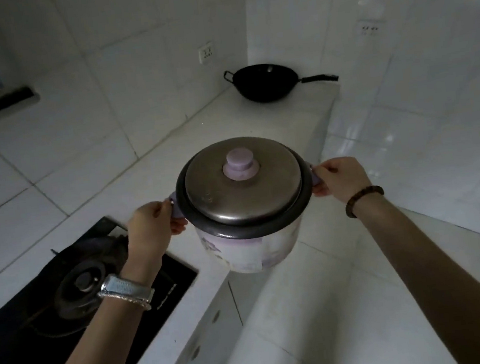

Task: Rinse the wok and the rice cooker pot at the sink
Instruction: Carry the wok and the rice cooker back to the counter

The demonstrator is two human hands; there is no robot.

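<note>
gripping the rice cooker [247, 241] by its side handles, my left hand [151, 225] and right hand [341, 177] are each closed around one. its lid [241, 181] is on. the wok [266, 84] sits on the counter [197, 132] in the far corner.

Rice cooker [246, 211] held clear of the worktop [148, 174], out past its front edge, lid [243, 181] seated on top. Left hand [148, 226] on the left side handle, right hand [341, 179] on the right. Gas hob [74, 287] set into worktop, left of cooker, under left forearm. Wok [266, 84] on worktop at far back corner, behind cooker, handle pointing right. Wall socket [205, 53] above, left of wok.
</note>
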